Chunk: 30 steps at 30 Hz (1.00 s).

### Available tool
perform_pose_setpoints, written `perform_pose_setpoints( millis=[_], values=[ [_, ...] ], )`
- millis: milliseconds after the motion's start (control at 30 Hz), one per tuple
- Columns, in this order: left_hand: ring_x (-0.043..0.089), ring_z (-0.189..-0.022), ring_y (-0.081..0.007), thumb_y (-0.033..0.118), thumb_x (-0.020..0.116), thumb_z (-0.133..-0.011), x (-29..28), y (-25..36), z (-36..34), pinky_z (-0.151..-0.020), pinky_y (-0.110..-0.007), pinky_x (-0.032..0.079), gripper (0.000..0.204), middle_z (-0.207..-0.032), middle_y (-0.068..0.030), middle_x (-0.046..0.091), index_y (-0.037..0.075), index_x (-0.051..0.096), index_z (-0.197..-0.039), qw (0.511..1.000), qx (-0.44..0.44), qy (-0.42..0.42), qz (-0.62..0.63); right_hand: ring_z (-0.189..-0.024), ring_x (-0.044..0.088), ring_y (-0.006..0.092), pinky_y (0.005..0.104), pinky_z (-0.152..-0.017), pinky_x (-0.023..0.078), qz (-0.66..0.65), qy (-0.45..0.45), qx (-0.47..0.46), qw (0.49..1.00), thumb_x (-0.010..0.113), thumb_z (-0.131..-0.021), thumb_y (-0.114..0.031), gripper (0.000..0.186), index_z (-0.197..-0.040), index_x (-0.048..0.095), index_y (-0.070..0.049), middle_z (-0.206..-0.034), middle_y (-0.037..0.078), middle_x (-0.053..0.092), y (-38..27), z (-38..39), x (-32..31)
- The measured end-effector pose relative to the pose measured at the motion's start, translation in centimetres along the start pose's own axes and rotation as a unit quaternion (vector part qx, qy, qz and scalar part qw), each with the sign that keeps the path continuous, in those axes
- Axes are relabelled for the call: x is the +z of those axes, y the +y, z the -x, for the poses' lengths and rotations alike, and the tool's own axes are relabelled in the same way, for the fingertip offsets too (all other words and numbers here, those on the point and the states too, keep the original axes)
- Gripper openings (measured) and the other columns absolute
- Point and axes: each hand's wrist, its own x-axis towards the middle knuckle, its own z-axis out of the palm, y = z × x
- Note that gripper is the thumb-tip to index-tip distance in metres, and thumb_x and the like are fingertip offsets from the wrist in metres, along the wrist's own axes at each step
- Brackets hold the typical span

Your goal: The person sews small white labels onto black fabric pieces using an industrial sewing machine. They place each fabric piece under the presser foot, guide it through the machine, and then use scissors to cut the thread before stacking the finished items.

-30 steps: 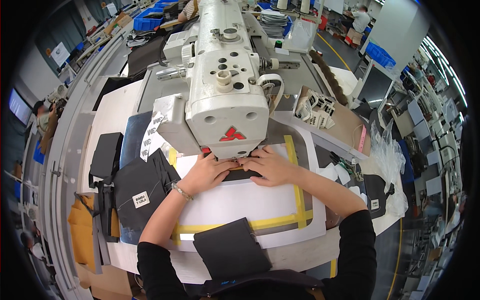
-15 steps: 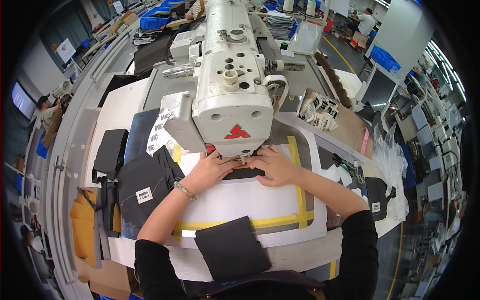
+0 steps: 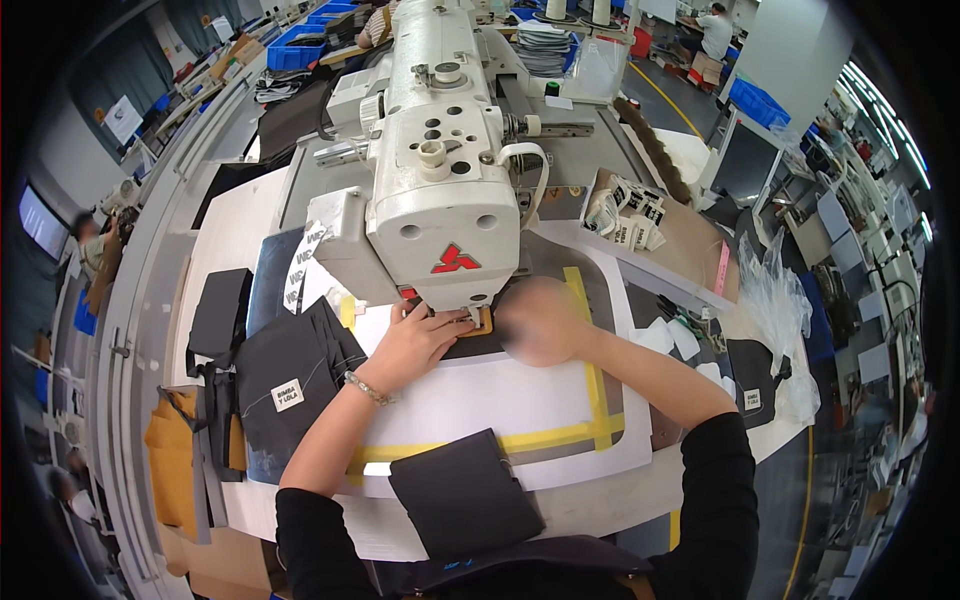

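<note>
Under the white sewing machine head (image 3: 440, 230), my left hand (image 3: 420, 342) rests with fingers apart and slightly bent on a dark fabric piece (image 3: 470, 347), beside a small mustard-orange piece (image 3: 485, 322) at the presser foot. My right hand (image 3: 540, 325) is just right of the foot, blurred, its fingers unreadable. Both are over a white template sheet (image 3: 470, 395) edged with yellow tape. A folded black fabric piece (image 3: 465, 492) lies at the near edge.
Black fabric pieces (image 3: 270, 365) and mustard pieces (image 3: 170, 460) lie left. A shallow box of labels (image 3: 690, 255), scissors (image 3: 685, 325), crumpled plastic (image 3: 775, 310) and a monitor (image 3: 745, 160) are right. Blue crates (image 3: 290, 50) and other workers (image 3: 715, 35) are farther off.
My right hand has shifted slightly away from the foot and is now blurred. More of the orange piece shows. My left hand has barely moved.
</note>
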Motion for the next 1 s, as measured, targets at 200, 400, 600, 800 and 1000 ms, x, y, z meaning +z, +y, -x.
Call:
perform_pose_setpoints(
  millis=[200,400,600,800,1000],
  values=[
    [0.054,-0.110,-0.0257,0.017,0.061,-0.091,-0.2,-0.5,-1.0,-0.100,-0.052,0.028,0.034,-0.120,-0.0036,0.065,0.026,0.065,-0.123,0.996,-0.065,-0.047,0.027,-0.092,0.050,0.0234,0.0369,-0.079,0.035,0.005,0.039,0.007,0.999,0.066,-0.072,-0.015,0.025,-0.093,0.053,-0.011,-0.087,0.004,0.058,1.3,-0.5,-0.1],
    [0.055,-0.110,-0.0324,0.019,0.062,-0.091,1.3,-2.5,-0.7,-0.101,-0.056,0.029,0.032,-0.108,-0.0107,0.068,0.026,0.068,-0.121,0.996,-0.076,-0.023,0.040,-0.095,0.053,0.0230,0.0372,-0.083,0.037,0.042,0.030,0.000,0.999,0.067,-0.074,-0.018,0.021,-0.091,0.060,-0.009,-0.093,0.005,0.063,2.0,-1.3,0.0],
    [0.055,-0.108,-0.0324,0.016,0.062,-0.090,1.3,-2.0,-0.8,-0.101,-0.050,0.031,0.035,-0.105,-0.0112,0.068,0.027,0.067,-0.122,0.996,-0.064,-0.003,0.054,-0.105,0.054,0.0249,0.0399,-0.091,0.036,0.049,0.016,0.007,0.999,0.067,-0.075,-0.020,0.022,-0.095,0.071,-0.012,-0.105,0.003,0.065,1.9,-1.0,0.4],
    [0.056,-0.105,-0.0301,0.018,0.065,-0.087,-0.6,-1.1,-0.4,-0.098,-0.046,0.034,0.034,-0.101,-0.0087,0.068,0.022,0.067,-0.121,0.997,-0.070,-0.026,0.030,-0.104,0.054,0.0219,0.0404,-0.092,0.036,0.073,0.026,-0.013,0.997,0.070,-0.077,-0.025,0.019,-0.091,0.072,-0.012,-0.102,0.001,0.067,1.9,-0.8,0.4],
    [0.060,-0.107,-0.0228,0.027,0.071,-0.081,-3.2,-1.8,1.4,-0.094,-0.040,0.041,0.037,-0.112,-0.0058,0.066,0.008,0.067,-0.113,0.993,-0.095,-0.049,-0.055,-0.107,0.054,0.0177,0.0455,-0.097,0.030,0.092,-0.001,0.012,0.996,0.069,-0.083,-0.029,0.020,-0.097,0.074,-0.016,-0.103,-0.004,0.068,1.9,0.0,0.3]
  ],
)
